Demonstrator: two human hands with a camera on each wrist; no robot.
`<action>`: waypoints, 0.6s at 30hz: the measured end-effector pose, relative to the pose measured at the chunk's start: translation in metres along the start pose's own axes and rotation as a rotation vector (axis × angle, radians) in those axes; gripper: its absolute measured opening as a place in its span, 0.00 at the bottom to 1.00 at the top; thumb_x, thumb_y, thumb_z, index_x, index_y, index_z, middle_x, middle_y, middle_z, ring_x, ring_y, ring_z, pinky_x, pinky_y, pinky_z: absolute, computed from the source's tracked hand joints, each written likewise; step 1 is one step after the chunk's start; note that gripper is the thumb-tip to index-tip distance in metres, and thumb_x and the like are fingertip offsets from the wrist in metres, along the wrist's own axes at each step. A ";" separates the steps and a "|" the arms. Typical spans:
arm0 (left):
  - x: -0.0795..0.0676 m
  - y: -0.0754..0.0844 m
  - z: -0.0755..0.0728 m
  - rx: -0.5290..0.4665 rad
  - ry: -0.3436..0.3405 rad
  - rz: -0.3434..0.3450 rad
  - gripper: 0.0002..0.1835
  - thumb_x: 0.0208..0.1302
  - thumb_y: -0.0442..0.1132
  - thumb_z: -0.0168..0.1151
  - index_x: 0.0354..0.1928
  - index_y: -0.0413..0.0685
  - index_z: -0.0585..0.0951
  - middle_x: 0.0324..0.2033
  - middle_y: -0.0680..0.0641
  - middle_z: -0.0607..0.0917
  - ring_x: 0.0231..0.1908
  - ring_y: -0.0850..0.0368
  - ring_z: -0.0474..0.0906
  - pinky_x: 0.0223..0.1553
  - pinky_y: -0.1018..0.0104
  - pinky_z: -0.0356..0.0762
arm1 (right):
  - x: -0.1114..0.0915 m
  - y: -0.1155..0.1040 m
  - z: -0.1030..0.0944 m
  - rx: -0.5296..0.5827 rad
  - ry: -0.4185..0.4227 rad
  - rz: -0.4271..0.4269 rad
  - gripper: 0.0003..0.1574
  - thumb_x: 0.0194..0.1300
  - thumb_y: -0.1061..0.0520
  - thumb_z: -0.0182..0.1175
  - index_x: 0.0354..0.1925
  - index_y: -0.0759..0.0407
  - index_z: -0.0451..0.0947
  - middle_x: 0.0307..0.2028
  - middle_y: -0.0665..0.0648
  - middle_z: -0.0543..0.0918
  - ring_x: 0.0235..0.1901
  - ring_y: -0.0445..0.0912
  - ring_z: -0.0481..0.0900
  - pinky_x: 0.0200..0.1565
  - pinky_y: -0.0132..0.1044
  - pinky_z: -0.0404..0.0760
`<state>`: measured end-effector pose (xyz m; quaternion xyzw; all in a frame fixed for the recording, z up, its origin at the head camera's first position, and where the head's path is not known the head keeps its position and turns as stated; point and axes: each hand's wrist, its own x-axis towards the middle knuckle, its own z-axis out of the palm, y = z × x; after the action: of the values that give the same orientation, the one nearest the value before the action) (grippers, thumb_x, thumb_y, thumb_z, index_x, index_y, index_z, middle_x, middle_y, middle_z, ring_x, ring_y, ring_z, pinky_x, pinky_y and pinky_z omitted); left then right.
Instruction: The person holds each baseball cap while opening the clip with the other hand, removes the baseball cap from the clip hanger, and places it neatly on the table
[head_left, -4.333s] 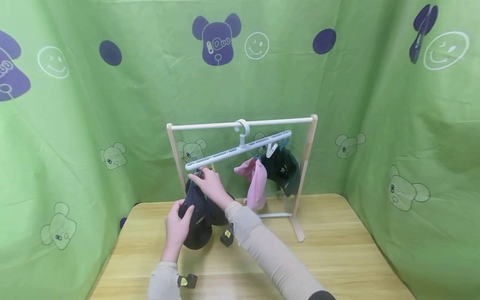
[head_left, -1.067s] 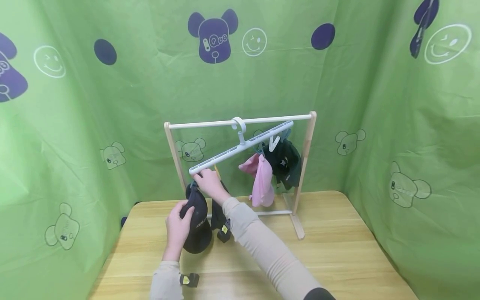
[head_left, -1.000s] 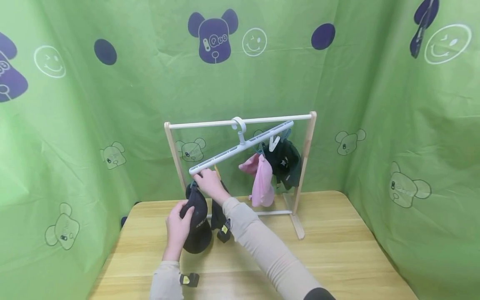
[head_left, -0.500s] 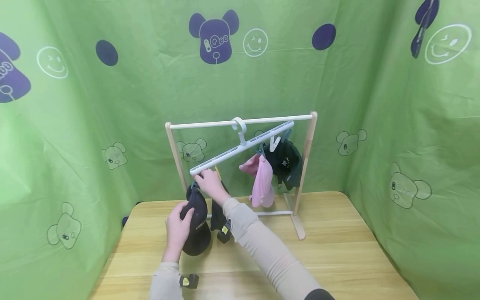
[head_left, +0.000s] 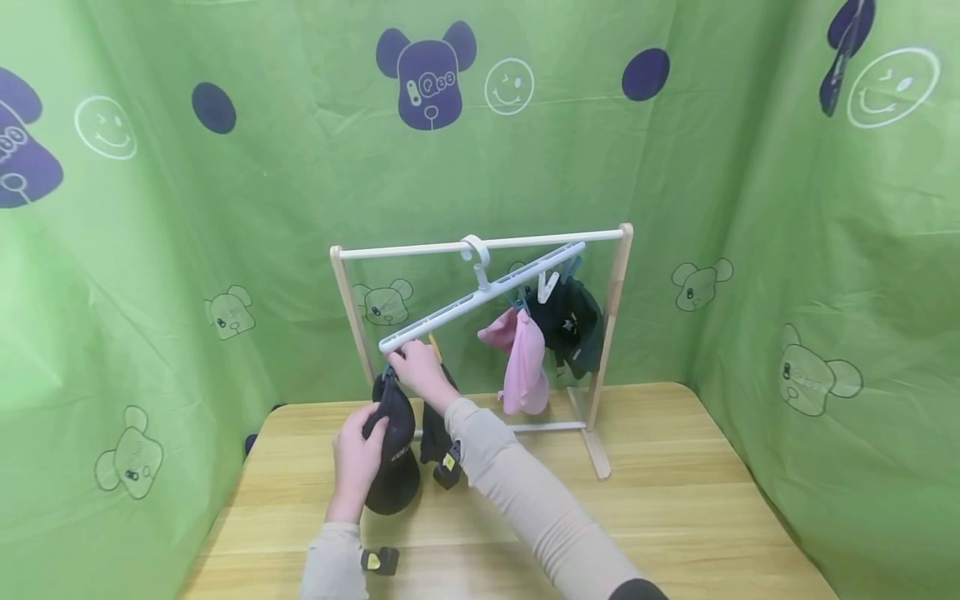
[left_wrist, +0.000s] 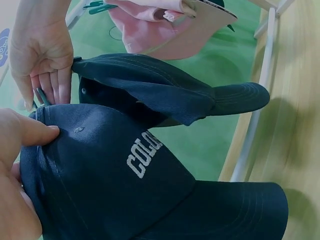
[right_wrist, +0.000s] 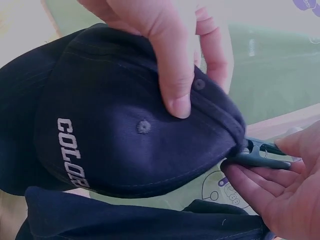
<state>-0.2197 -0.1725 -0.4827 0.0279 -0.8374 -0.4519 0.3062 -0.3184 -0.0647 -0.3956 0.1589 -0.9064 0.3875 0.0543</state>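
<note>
A navy baseball cap (head_left: 393, 479) with white lettering hangs at the left end of a pale blue hanger (head_left: 453, 310). My left hand (head_left: 356, 450) pinches its crown between thumb and fingers. My right hand (head_left: 422, 371) is just under the hanger's low end. In the right wrist view its fingers and thumb pinch a dark teal clothespin (right_wrist: 267, 161), whose tip sits at the edge of the cap. A second dark cap (left_wrist: 170, 95) hangs close behind, partly hidden by the right forearm in the head view, below a yellow clothespin (head_left: 434, 343).
The hanger hooks over the white bar of a wooden rack (head_left: 617, 308) and tilts down to the left. On its right half hang a pink cap (head_left: 527, 367) and a dark green cap (head_left: 573, 325), beside a white clothespin (head_left: 547, 287). Below lies a wooden table (head_left: 637, 517).
Compared with about four seconds ago, the hanger tilts more steeply, its left end lower, and the pink and green caps have shifted right. Over the last second both hands have stayed nearly still.
</note>
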 end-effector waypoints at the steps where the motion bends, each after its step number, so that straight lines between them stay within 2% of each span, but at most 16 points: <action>1: 0.000 -0.001 0.000 0.004 0.006 0.003 0.12 0.60 0.32 0.65 0.46 0.40 0.84 0.46 0.37 0.86 0.48 0.38 0.83 0.53 0.43 0.78 | 0.000 -0.001 0.000 0.010 -0.005 0.003 0.16 0.71 0.49 0.53 0.37 0.57 0.82 0.26 0.53 0.79 0.25 0.44 0.73 0.28 0.30 0.70; 7: -0.002 -0.001 0.000 0.002 0.047 0.022 0.12 0.60 0.31 0.65 0.47 0.39 0.84 0.43 0.35 0.86 0.46 0.37 0.83 0.52 0.43 0.79 | -0.002 -0.004 -0.002 0.053 -0.017 -0.002 0.15 0.71 0.49 0.54 0.36 0.57 0.82 0.23 0.51 0.75 0.21 0.42 0.69 0.25 0.28 0.67; 18: -0.005 0.000 0.001 0.008 0.077 0.041 0.12 0.58 0.31 0.67 0.45 0.40 0.85 0.39 0.37 0.87 0.42 0.39 0.84 0.47 0.44 0.80 | -0.002 -0.003 -0.001 0.024 -0.006 0.001 0.15 0.70 0.48 0.54 0.39 0.57 0.82 0.28 0.53 0.81 0.27 0.43 0.74 0.30 0.30 0.72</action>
<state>-0.2162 -0.1700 -0.4860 0.0293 -0.8273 -0.4406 0.3473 -0.3152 -0.0652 -0.3931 0.1601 -0.9021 0.3977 0.0493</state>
